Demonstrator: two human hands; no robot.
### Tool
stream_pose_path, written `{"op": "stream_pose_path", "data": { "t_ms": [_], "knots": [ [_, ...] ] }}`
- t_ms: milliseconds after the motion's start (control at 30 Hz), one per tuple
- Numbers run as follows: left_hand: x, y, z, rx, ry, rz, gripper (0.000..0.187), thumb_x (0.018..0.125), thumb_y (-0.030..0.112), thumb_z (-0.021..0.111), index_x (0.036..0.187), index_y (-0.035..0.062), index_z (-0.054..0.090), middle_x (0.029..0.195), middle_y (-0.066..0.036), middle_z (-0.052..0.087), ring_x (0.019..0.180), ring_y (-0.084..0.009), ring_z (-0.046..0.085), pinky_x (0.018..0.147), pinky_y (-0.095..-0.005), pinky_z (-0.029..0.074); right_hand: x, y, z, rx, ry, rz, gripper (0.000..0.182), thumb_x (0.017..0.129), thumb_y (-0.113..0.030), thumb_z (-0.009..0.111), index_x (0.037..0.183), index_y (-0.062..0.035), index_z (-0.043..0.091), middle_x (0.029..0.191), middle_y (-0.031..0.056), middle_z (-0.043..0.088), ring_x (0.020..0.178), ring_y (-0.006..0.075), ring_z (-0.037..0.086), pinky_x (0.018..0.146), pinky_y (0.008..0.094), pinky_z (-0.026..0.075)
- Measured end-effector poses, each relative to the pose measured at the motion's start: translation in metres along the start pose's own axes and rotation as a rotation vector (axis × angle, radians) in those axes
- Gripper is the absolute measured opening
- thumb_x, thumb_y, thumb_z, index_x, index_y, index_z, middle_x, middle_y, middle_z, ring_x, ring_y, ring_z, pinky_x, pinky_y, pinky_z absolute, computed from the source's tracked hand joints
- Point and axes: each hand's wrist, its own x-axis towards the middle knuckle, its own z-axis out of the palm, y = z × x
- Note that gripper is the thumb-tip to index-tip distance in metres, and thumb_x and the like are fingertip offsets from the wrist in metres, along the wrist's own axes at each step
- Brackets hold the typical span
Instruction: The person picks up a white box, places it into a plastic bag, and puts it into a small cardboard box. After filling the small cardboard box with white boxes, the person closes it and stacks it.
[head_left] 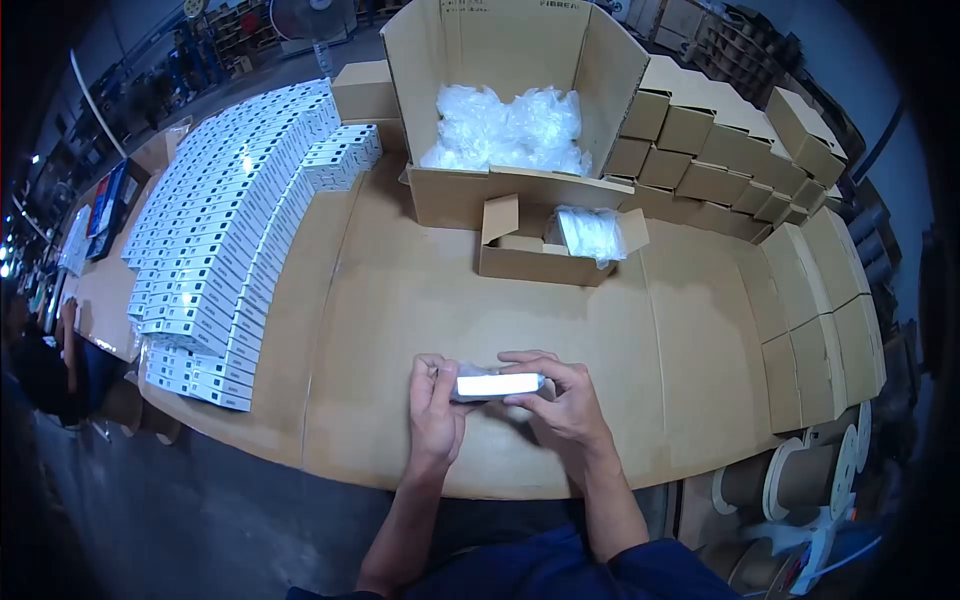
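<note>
- The white box (pixel 497 385) is held up over the near middle of the table (pixel 400 310), between the person's two hands.
- The left hand (pixel 434 408) is closed on its left end, thumb on the near side; the right hand (pixel 564 397) grips the right end, thumb below and fingers above.
- The white box's long axis runs left to right, its right end slightly higher, with a bright face turned to the person.
- The small carton (pixel 545 266) stands open on the table, well apart from the hands, on the far side and a little to the right; the right hand is the nearer one to it.
- A clear-wrapped pack (pixel 594 236) sits in the right part of the small carton.
- Just behind that, the tall carton (pixel 450 197) holds a heap of clear plastic bags (pixel 510 130).
- Print on the tall carton's far wall seems to read "FIBER"; the rest is cut off.
- The stacked white boxes (pixel 215 240) at left bear dark squares and print too small to read.
- No writing can be made out on the held white box or the brown boxes (pixel 715 150) at far right.
</note>
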Motion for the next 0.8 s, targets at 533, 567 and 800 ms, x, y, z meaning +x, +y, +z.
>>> {"op": "stream_pose_path", "data": {
  "t_ms": [533,567,800],
  "knots": [
    [0.024,0.027,-0.002,0.564,-0.393,0.001,0.03,0.096,0.001,0.07,0.125,-0.0032,0.065,0.118,-0.008,0.06,0.105,-0.0143,0.062,0.092,-0.0285,0.052,0.018,-0.038,-0.037,-0.509,-0.125,-0.14,0.026,0.08,-0.009,0.082,0.103,-0.0041,0.071,0.11,0.0122,0.071,0.103,0.0335,0.067,0.087,0.0416,0.054],
    [0.032,0.023,-0.002,0.551,-0.427,0.002,0.033,0.096,0.002,0.071,0.128,-0.0029,0.063,0.12,-0.009,0.06,0.105,-0.0146,0.062,0.092,-0.0288,0.052,0.019,-0.043,-0.041,-0.529,-0.154,-0.108,0.024,0.081,-0.009,0.081,0.101,-0.0035,0.07,0.105,0.0125,0.071,0.095,0.0322,0.068,0.081,0.0405,0.055],
    [0.086,0.031,0.056,1.438,-0.401,0.516,0.061,0.091,0.018,0.075,0.144,0.0032,0.05,0.127,-0.016,0.056,0.115,-0.031,0.058,0.096,-0.0423,0.048,0.023,-0.054,-0.089,-0.659,0.285,-0.111,0.016,0.084,-0.001,0.077,0.095,0.0005,0.065,0.089,0.0149,0.068,0.073,0.0308,0.069,0.065,0.038,0.055]
  ]
}}
